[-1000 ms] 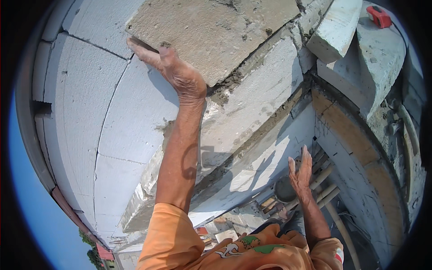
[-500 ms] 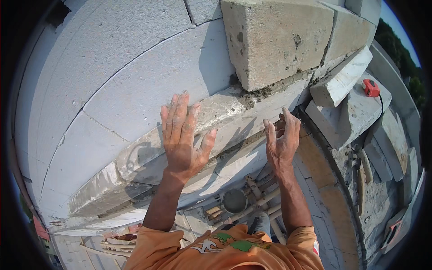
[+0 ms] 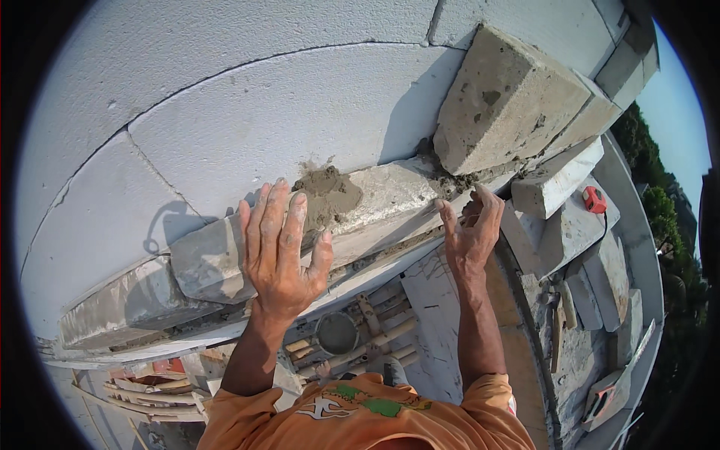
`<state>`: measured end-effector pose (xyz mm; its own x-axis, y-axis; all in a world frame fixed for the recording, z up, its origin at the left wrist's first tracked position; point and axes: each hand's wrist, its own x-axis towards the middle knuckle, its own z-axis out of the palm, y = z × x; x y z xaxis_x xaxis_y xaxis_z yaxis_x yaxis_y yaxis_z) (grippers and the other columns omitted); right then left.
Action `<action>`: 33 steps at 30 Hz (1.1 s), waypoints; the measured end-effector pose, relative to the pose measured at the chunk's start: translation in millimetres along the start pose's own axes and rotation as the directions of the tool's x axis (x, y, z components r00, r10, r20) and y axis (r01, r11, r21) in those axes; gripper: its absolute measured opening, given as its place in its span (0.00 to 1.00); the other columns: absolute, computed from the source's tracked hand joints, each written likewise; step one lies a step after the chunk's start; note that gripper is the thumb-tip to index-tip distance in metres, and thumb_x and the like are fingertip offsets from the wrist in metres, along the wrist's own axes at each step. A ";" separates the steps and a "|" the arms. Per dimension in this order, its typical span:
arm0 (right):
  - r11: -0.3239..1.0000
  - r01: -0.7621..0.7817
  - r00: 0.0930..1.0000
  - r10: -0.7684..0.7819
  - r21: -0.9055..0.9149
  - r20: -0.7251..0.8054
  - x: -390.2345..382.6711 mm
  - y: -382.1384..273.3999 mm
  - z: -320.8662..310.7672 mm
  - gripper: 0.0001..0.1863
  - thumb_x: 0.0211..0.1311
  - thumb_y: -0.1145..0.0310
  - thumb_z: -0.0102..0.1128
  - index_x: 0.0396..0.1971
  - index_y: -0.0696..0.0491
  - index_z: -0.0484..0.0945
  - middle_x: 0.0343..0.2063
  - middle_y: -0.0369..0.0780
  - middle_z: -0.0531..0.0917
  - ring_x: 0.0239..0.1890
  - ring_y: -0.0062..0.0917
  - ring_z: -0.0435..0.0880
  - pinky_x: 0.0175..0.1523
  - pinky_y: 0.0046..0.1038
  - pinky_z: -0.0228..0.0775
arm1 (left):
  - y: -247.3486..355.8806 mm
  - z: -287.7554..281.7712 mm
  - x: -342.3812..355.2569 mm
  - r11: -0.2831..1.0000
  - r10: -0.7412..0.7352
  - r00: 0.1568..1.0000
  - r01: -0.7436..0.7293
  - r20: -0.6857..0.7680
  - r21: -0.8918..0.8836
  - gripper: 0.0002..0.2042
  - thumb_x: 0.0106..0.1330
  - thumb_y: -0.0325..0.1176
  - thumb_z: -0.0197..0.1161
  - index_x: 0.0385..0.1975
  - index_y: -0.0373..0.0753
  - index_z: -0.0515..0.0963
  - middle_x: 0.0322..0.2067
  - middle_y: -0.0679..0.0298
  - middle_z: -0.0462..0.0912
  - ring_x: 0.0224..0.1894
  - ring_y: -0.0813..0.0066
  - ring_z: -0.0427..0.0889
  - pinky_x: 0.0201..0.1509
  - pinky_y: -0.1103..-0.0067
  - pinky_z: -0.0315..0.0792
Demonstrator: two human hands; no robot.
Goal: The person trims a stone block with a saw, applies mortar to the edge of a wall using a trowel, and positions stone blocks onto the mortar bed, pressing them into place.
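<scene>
My left hand (image 3: 281, 251) is open, fingers spread and dusted with grey. It hangs before a course of pale stone blocks, next to a wet lump of mortar (image 3: 330, 193) on top of that course. My right hand (image 3: 471, 244) is raised to the right, its thumb and bent fingers apart; I see nothing held in it. Just beyond its fingertips, a strip of mortar (image 3: 455, 182) lies under a large rough stone block (image 3: 499, 101). Between my hands runs the top of the laid stone course (image 3: 397, 187), against a white block wall (image 3: 262, 112).
Loose stone pieces (image 3: 559, 176) lie at the right, with a red tape measure (image 3: 594, 199) on one. A hammer (image 3: 559, 326) rests on the ledge below them. Under my arms are a round bucket (image 3: 337, 333) and wooden scaffold poles (image 3: 375, 349).
My view has swung, so the wall and large block appear farther right. My left hand has shifted left along the course, and the mortar lump now shows beside its fingers. Both hands stay raised.
</scene>
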<state>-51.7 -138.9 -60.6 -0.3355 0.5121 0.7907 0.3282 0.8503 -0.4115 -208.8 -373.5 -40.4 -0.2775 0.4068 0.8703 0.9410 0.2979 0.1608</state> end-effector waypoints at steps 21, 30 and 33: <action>0.963 -0.132 0.984 0.156 -0.237 0.087 58.6 25.6 -19.0 0.39 0.41 0.43 0.79 0.44 0.57 0.72 0.39 0.43 0.74 0.40 0.36 0.79 0.42 0.39 0.75 | -3.1 -0.8 -1.4 0.999 0.039 0.998 -0.040 0.042 0.025 0.26 0.62 0.38 0.64 0.59 0.33 0.74 0.62 0.42 0.71 0.68 0.41 0.66 0.73 0.46 0.52; 0.976 -0.132 0.991 0.127 -0.175 -0.039 58.9 34.1 -47.7 0.34 0.48 0.48 0.77 0.45 0.56 0.73 0.32 0.40 0.73 0.32 0.29 0.74 0.38 0.33 0.71 | -0.8 -1.1 -3.7 1.000 0.021 0.997 -0.022 0.072 0.005 0.26 0.62 0.33 0.65 0.60 0.33 0.72 0.66 0.46 0.67 0.70 0.42 0.62 0.73 0.44 0.49; 0.985 -0.137 0.984 0.122 -0.105 -0.132 42.5 43.2 -47.8 0.24 0.56 0.57 0.74 0.43 0.56 0.74 0.29 0.39 0.70 0.29 0.26 0.69 0.36 0.31 0.68 | -3.8 -1.6 -4.2 0.997 0.040 0.997 -0.045 0.071 0.058 0.27 0.60 0.36 0.66 0.61 0.35 0.72 0.65 0.46 0.69 0.69 0.43 0.64 0.73 0.46 0.50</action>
<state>-9.6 -86.1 -23.1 -0.1730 0.5918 0.7873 0.4617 0.7548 -0.4659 -210.9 -377.7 -43.9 -0.2524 0.4791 0.8407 0.9396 0.3289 0.0947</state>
